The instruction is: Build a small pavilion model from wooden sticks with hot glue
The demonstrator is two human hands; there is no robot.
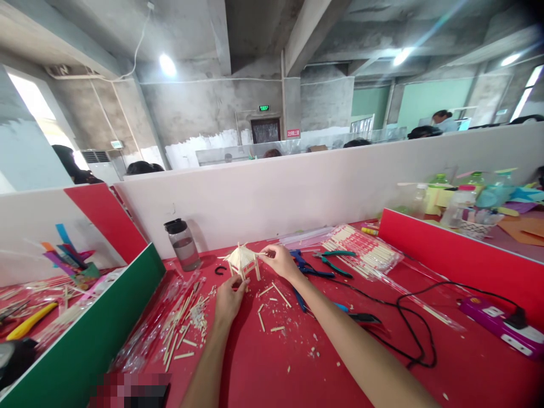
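Note:
A small pavilion-like model of pale wooden sticks (pixel 241 258) stands on the red table, with a pointed roof and stick legs. My left hand (pixel 228 299) is closed at its near side, fingertips pinching around a front leg. On the model's right, my right hand (pixel 280 262) pinches a short wooden stick at the roof's edge; whether that stick is fixed to the model I cannot tell. Cut stick pieces (pixel 276 294) lie just in front of the model. A blue glue gun (pixel 312 266) rests to the right of my right hand.
A water bottle (pixel 183 246) stands behind at left. Green-handled pliers (pixel 338 260) and packed sticks (pixel 361 249) lie at right. A black cable (pixel 419 323) runs to a purple power strip (pixel 501 326). Green (pixel 97 328) and red (pixel 459 263) dividers flank the table.

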